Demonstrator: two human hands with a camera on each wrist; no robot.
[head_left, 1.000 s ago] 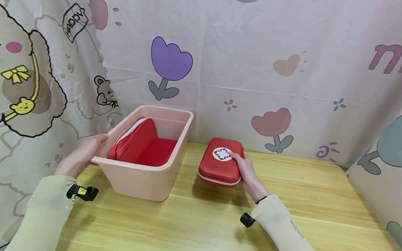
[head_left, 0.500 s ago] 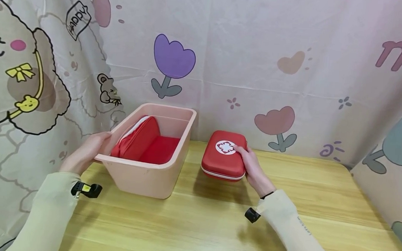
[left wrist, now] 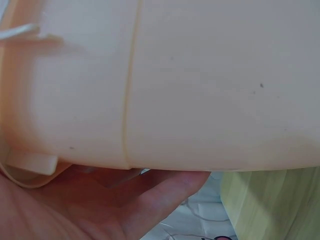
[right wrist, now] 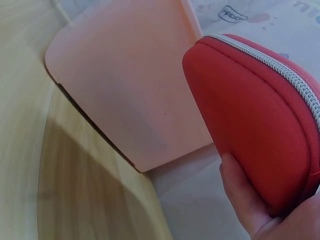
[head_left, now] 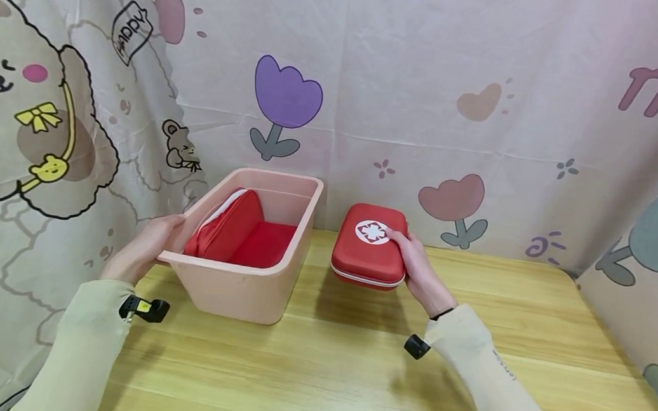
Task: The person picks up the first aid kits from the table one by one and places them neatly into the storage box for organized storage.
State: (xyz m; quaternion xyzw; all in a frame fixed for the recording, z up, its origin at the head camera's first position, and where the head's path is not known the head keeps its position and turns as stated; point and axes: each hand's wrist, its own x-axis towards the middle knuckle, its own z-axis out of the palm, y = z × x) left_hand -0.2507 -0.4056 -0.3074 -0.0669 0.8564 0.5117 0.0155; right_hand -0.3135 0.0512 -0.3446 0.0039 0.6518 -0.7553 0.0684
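My right hand [head_left: 421, 267] grips a red first-aid case [head_left: 369, 245] by its right side, thumb on top near the white cross emblem. The case is held above the table, right of a pink plastic bin [head_left: 232, 290]. Its pale zipper shows in the right wrist view, with fingers [right wrist: 240, 192] against the red shell. At the bin's left front corner, my left hand [head_left: 145, 247] holds the rim; the left wrist view shows its fingers [left wrist: 167, 197] along the outer wall. Inside the bin, a red zippered case [head_left: 229, 227] leans at the left, and a flat red surface [head_left: 266, 244] covers the bottom.
The bin and case are at the back of a wooden table [head_left: 317, 370]. Behind and beside it hangs a printed cloth [head_left: 395, 76] with flowers and bears. Each wrist wears a small black camera, the left wrist camera [head_left: 152, 310] and the right wrist camera [head_left: 416, 346].
My right hand has raised the first-aid case slightly off the table, away from me. My left hand keeps its hold on the bin's rim. The view has shifted a little.
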